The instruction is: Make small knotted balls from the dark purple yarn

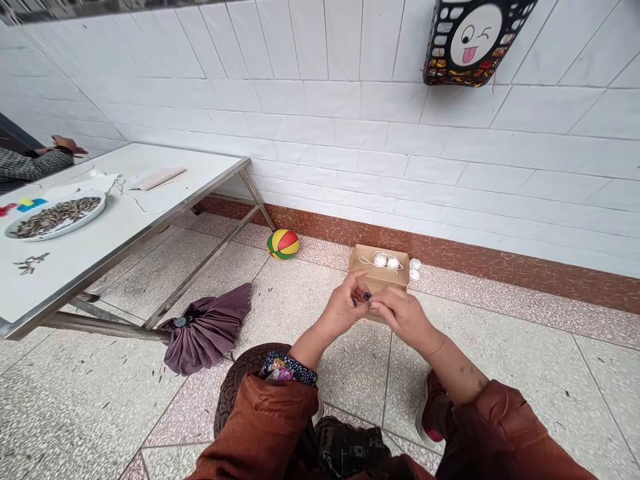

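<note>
My left hand (345, 303) and my right hand (400, 315) meet in front of me, above the floor, with their fingertips close together. A small dark object (367, 296) shows between the curled fingers of my left hand; its kind is too small to tell. The thumb and forefinger of my right hand are pinched right beside it, and what they grip is hidden. Just beyond my hands, an open cardboard box (361, 260) stands on the floor, partly covered by them. Two round white bundles (386, 261) with loose white string lie in it.
More white round pieces (415, 269) lie beside the box. At left, a white table (165, 172) carries a plate (103, 203) of seeds; a person's hand (69, 145) is behind it. A folded purple umbrella (207, 330), a ball (283, 245) and a wall basket (440, 40) are around.
</note>
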Action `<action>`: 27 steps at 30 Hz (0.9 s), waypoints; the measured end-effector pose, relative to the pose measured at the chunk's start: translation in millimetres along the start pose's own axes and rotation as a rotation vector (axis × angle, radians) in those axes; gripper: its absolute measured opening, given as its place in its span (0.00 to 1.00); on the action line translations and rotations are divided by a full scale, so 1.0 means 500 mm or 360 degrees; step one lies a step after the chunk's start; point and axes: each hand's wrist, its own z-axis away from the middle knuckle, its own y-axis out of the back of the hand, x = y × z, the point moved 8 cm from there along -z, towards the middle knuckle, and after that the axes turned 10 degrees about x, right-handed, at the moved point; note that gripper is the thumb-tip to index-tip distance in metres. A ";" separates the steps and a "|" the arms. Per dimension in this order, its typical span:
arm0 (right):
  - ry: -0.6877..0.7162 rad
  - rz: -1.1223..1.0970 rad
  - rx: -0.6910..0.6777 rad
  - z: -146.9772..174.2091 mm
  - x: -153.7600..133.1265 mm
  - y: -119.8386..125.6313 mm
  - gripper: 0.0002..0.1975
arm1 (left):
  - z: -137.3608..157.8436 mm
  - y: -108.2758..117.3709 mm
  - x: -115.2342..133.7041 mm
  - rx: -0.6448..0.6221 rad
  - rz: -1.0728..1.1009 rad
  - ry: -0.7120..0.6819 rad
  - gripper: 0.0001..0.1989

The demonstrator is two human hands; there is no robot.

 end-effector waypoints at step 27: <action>-0.0542 -0.0091 0.0501 -0.016 0.127 0.040 0.11 | -0.015 -0.056 0.006 -0.0247 0.0516 0.0227 0.35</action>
